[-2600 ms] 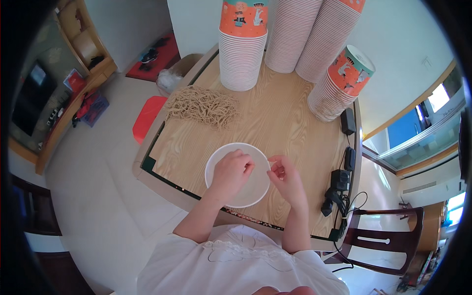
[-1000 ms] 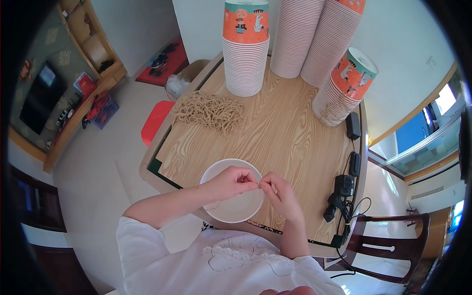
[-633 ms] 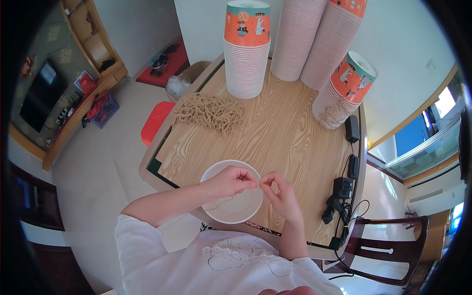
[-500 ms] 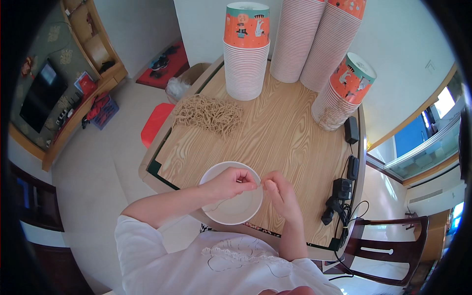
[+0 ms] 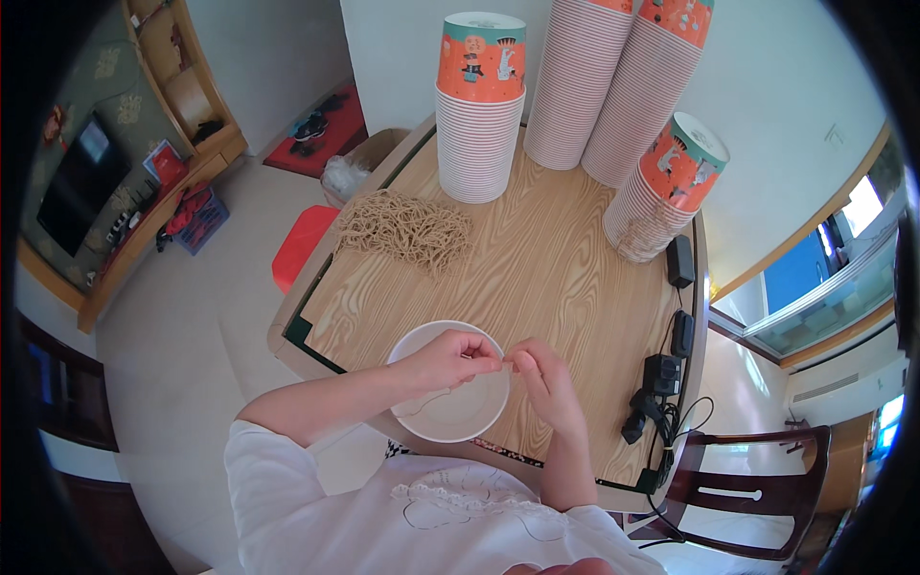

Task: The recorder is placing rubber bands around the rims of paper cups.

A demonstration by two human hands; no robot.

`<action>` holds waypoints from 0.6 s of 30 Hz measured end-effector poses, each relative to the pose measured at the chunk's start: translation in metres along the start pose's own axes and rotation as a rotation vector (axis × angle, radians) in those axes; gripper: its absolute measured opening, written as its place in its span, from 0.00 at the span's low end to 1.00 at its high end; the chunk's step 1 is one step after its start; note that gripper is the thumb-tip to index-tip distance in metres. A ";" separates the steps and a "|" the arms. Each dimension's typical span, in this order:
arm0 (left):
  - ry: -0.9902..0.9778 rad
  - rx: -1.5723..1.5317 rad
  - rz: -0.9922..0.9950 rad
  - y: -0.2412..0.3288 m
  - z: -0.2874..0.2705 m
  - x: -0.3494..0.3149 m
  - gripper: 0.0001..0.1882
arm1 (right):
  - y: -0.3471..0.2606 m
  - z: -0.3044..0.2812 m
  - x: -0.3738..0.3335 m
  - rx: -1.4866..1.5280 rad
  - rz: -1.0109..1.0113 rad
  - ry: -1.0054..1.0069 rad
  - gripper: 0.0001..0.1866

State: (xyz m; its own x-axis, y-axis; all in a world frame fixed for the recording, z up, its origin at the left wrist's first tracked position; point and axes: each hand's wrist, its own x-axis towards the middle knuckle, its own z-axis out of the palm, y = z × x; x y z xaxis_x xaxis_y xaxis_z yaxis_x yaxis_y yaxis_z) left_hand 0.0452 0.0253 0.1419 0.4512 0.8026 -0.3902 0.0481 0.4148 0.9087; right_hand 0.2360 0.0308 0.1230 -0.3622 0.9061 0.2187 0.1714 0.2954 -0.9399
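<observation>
A white round paper tub (image 5: 470,424) sits at the table's near edge, its open mouth facing up. My left hand (image 5: 448,357) is over it, thumb and fingertips pinched together. Close beside, above the tub's right rim, my right hand (image 5: 546,383) is also pinched, and the two sets of fingertips almost meet. Between them they hold a thin tan cord (image 5: 428,402), whose loose part trails down inside the tub. The piece right at the fingertips is too small to make out clearly. A tangled heap of similar tan cords (image 5: 407,230) lies farther left on the table.
Stacked paper tubs (image 5: 476,144) stand upside down along the back; a shorter stack (image 5: 642,222) is at the right. Black adapters (image 5: 661,374) and cables line the right edge. A red stool (image 5: 302,247) stands left, a dark wooden chair (image 5: 752,489) right.
Both hands keep their pinch over the tub, with only a slight shift at the fingertips. The whole view has shifted slightly, so the table and stacks appear a little lower.
</observation>
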 end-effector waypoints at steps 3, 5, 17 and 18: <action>-0.011 0.029 0.017 0.001 0.000 0.000 0.06 | 0.000 -0.004 0.001 -0.111 -0.075 -0.101 0.05; 0.001 0.030 0.014 0.003 0.001 -0.002 0.07 | 0.001 -0.004 0.001 -0.199 -0.124 -0.181 0.05; -0.010 -0.025 -0.051 0.004 -0.003 -0.003 0.07 | -0.002 -0.001 -0.002 -0.001 0.002 -0.073 0.04; 0.002 -0.004 -0.047 0.004 -0.003 -0.002 0.07 | -0.003 0.000 -0.002 -0.015 -0.001 -0.019 0.04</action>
State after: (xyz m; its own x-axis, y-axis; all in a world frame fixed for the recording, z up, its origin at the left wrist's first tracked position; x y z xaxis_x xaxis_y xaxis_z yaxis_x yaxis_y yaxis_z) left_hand 0.0415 0.0269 0.1462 0.4469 0.7830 -0.4325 0.0657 0.4535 0.8888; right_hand 0.2364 0.0285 0.1256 -0.3799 0.8998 0.2146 0.1850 0.3012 -0.9354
